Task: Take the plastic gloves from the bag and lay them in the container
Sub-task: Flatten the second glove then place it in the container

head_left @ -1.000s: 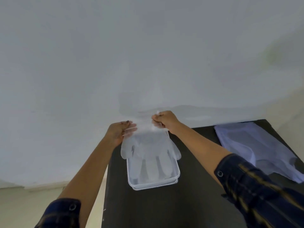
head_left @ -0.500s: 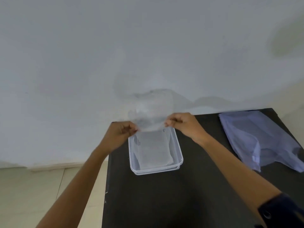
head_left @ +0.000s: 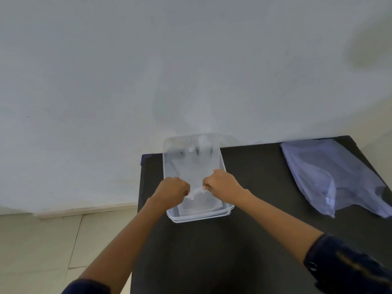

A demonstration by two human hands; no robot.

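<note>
A clear plastic container [head_left: 227, 213] stands at the far left part of the black table [head_left: 244, 240]. A thin see-through plastic glove [head_left: 192, 164] is stretched over it, its fingers pointing to the wall. My left hand [head_left: 172, 189] and my right hand [head_left: 222, 183] each pinch the glove's cuff edge above the container's near half. More clear plastic lies flat inside the container beneath it. The pale bluish plastic bag [head_left: 331, 177] lies crumpled at the table's far right, away from both hands.
A white wall [head_left: 191, 71] rises directly behind the table. The table's left edge drops to a beige tiled floor [head_left: 53, 247]. Dark sleeves cover both forearms near the bottom of the view.
Both hands have come toward me and down, from the container's far end to over its near half. The glove, earlier hanging fingers-down, is now drawn out over the container with fingers toward the wall.
</note>
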